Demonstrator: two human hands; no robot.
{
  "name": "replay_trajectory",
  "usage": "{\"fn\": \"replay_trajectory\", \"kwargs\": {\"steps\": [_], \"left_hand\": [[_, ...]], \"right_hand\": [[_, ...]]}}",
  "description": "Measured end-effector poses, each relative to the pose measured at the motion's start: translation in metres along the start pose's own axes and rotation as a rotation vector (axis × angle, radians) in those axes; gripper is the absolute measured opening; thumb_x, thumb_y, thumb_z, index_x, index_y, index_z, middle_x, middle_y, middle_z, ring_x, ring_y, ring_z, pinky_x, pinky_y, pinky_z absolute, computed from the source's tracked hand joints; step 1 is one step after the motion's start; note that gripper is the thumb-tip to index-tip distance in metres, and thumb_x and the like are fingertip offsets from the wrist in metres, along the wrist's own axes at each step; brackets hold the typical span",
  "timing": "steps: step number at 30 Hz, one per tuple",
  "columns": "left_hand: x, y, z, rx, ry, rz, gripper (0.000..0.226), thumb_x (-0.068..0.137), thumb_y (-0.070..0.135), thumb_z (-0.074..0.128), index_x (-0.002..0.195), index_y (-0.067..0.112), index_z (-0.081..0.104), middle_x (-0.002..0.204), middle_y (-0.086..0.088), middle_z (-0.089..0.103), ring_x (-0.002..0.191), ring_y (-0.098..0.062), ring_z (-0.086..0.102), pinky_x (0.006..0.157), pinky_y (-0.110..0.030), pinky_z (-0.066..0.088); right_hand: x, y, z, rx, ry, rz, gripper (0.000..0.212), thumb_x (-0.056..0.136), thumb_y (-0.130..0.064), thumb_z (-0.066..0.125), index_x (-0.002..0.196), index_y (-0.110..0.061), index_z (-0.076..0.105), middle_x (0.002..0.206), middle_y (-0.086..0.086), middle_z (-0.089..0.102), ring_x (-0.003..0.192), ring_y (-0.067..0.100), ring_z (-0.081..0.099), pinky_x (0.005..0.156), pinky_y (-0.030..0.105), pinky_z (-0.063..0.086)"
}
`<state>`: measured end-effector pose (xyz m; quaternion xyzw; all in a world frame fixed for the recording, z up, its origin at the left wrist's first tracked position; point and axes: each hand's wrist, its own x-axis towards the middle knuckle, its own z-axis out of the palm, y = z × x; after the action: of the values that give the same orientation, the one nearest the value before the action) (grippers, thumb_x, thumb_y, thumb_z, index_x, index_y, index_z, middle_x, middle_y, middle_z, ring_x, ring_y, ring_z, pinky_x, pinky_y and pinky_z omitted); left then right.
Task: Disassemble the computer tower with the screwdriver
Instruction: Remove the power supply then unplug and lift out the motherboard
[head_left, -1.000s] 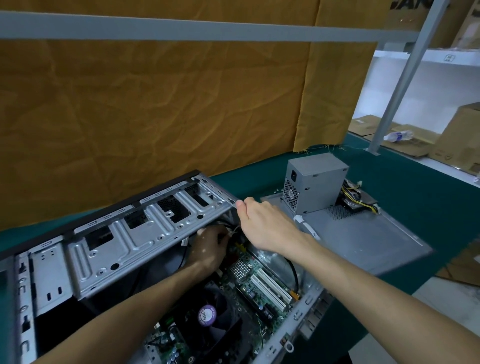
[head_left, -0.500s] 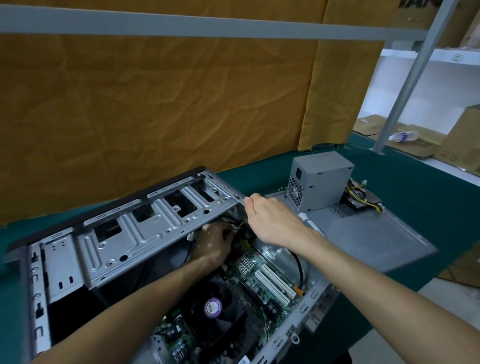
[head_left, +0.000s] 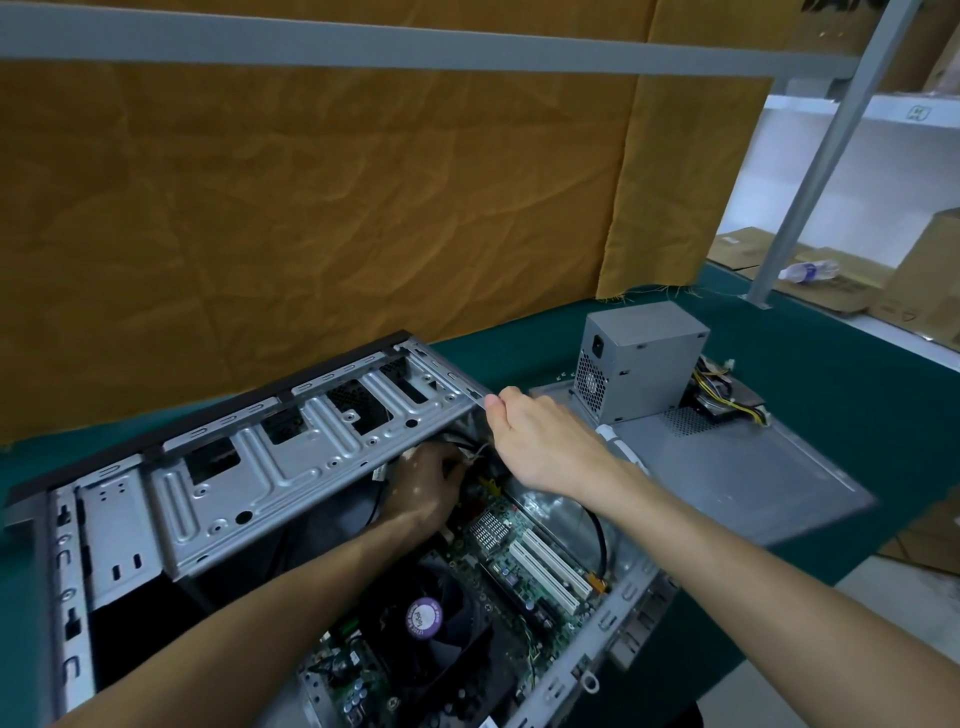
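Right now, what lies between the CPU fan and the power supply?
In the head view, between the CPU fan and the power supply lie the white expansion slots and the right hand on the side panel.

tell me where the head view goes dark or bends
Head view: the left hand sits in shadow under the raised grey metal drive cage; the right hand is brightly lit; the grey overhead bar bows from wide-angle distortion.
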<state>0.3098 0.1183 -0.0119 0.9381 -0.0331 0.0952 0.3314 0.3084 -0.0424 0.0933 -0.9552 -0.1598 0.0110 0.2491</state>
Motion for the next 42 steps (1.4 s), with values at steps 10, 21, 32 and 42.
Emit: {"fn": "replay_trajectory", "kwargs": {"steps": [10, 21, 32, 42], "left_hand": [[-0.002, 0.002, 0.002, 0.072, 0.02, 0.092, 0.02, 0.099, 0.025, 0.058, 0.082, 0.021, 0.069, 0.091, -0.003, 0.073, 0.083, -0.021, 0.066, 0.065, -0.028, 0.035], [0.001, 0.0, 0.001, 0.016, 0.017, 0.03, 0.02, 0.1, 0.026, 0.058, 0.089, 0.022, 0.074, 0.096, -0.001, 0.074, 0.087, -0.018, 0.065, 0.07, -0.027, 0.037], [-0.001, 0.001, 0.002, 0.022, -0.009, 0.104, 0.021, 0.098, 0.025, 0.059, 0.08, 0.027, 0.07, 0.092, 0.003, 0.074, 0.081, -0.012, 0.064, 0.064, -0.024, 0.035], [-0.01, 0.017, -0.012, 0.007, -0.054, -0.033, 0.026, 0.098, 0.035, 0.056, 0.076, 0.023, 0.063, 0.074, 0.009, 0.065, 0.066, -0.01, 0.06, 0.06, -0.028, 0.042]], "right_hand": [[0.0, 0.0, 0.0, 0.002, 0.002, -0.007, 0.046, 0.109, -0.045, 0.017, 0.097, -0.013, 0.049, 0.095, 0.018, 0.065, 0.087, 0.039, 0.06, 0.08, 0.05, 0.048], [0.001, 0.002, 0.001, -0.026, 0.003, -0.025, 0.046, 0.109, -0.046, 0.017, 0.096, -0.014, 0.049, 0.09, 0.015, 0.064, 0.082, 0.037, 0.059, 0.073, 0.045, 0.044], [0.002, 0.004, 0.0, -0.055, -0.008, -0.042, 0.046, 0.109, -0.046, 0.018, 0.093, -0.015, 0.047, 0.091, 0.016, 0.063, 0.084, 0.038, 0.059, 0.076, 0.048, 0.046], [0.01, 0.0, -0.004, -0.04, 0.019, -0.034, 0.044, 0.108, -0.042, 0.022, 0.084, -0.015, 0.047, 0.09, 0.015, 0.062, 0.085, 0.038, 0.058, 0.075, 0.046, 0.046]]}}
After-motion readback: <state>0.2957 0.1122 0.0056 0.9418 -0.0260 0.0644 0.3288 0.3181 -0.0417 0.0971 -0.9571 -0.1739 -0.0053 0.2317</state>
